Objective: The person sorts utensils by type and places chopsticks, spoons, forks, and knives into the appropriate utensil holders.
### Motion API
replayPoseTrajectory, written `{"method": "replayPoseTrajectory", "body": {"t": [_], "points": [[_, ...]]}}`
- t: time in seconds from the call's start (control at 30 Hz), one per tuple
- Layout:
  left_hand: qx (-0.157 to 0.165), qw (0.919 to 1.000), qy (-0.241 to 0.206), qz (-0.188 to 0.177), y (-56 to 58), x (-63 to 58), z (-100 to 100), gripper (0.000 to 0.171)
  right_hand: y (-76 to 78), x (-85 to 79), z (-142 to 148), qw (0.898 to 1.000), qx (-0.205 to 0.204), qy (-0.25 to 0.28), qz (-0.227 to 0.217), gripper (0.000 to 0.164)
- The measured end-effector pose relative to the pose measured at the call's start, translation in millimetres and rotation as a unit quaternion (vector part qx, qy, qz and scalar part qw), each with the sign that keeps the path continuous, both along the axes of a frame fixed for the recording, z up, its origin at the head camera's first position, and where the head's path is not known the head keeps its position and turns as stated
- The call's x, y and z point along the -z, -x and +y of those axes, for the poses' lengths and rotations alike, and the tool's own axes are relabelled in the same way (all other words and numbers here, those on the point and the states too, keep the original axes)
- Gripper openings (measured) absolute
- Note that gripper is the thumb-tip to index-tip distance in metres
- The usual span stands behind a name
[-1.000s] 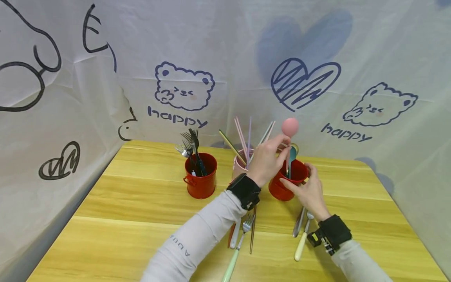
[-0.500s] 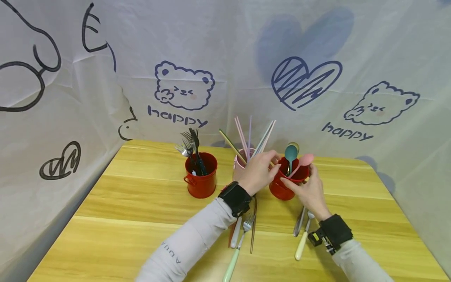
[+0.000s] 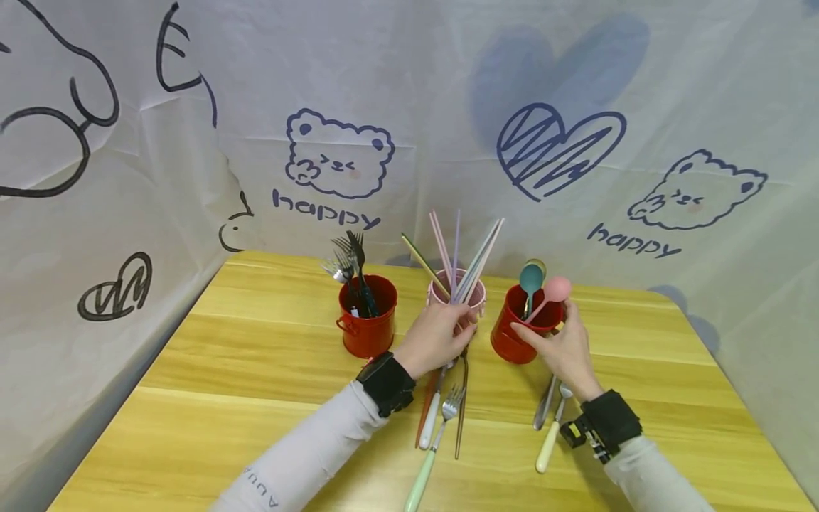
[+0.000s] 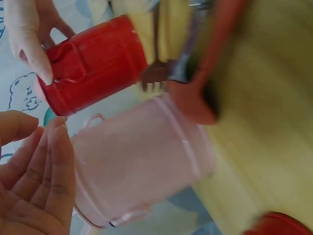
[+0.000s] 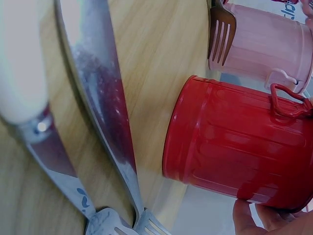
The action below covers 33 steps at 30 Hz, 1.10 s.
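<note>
My left hand is in front of the pink bucket, holding nothing, its fingers loosely bent. In the left wrist view its thumb and fingers stand apart. Pink, purple and other pale chopsticks rise from that bucket. My right hand grips the right red bucket near its rim, thumb in front. Inside that bucket a pink spoon leans right, beside a teal spoon and a gold one behind it.
At left, another red bucket holds several forks. Loose on the wooden table lie a green-handled fork, a white-handled utensil, a brown fork and a cream-handled utensil. Patterned cloth hangs behind.
My left hand has let go of the pink spoon, which now leans in the right red bucket. That hand has moved left and down, to the pink bucket's front. The right hand stays put.
</note>
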State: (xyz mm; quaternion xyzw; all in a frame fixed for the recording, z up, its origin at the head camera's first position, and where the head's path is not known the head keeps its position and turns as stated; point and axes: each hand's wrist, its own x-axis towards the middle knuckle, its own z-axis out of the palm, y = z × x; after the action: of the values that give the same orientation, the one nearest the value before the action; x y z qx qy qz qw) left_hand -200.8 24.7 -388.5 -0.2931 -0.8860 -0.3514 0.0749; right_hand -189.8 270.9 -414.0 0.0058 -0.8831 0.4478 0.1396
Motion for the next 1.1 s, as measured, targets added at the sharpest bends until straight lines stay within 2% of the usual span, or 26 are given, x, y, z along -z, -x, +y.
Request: {"method": "replayPoseTrajectory", "body": {"t": [0.23,0.47,0.57,0.7,0.8,1.1], "points": [[-0.003,0.9986,0.032,-0.041,-8.5,14.9,-25.2,0.006,0.1,0.1,0.8,1.0,-0.003,0.006,-0.003,0.084],[0.008,0.994,0.069,-0.085,-14.8,19.0,-42.0,0.006,-1.6,-2.7,-0.4,1.0,0.0,0.008,-0.012,0.084],[0.021,0.9902,0.078,-0.114,-17.9,19.2,-46.3,0.004,-2.5,-4.1,-0.9,1.0,0.002,0.01,-0.017,0.083],[0.039,0.981,0.08,-0.172,-21.8,21.4,-50.4,0.004,-2.1,-3.5,-1.0,1.0,0.002,0.006,-0.012,0.083],[0.053,0.9764,0.078,-0.194,-24.0,24.1,-52.3,0.004,-1.4,-2.3,-0.8,1.0,0.001,0.005,-0.007,0.083],[0.073,0.9712,0.085,-0.211,-26.7,29.2,-48.7,0.004,-1.0,-1.3,0.1,1.0,-0.001,0.005,-0.007,0.084]]}}
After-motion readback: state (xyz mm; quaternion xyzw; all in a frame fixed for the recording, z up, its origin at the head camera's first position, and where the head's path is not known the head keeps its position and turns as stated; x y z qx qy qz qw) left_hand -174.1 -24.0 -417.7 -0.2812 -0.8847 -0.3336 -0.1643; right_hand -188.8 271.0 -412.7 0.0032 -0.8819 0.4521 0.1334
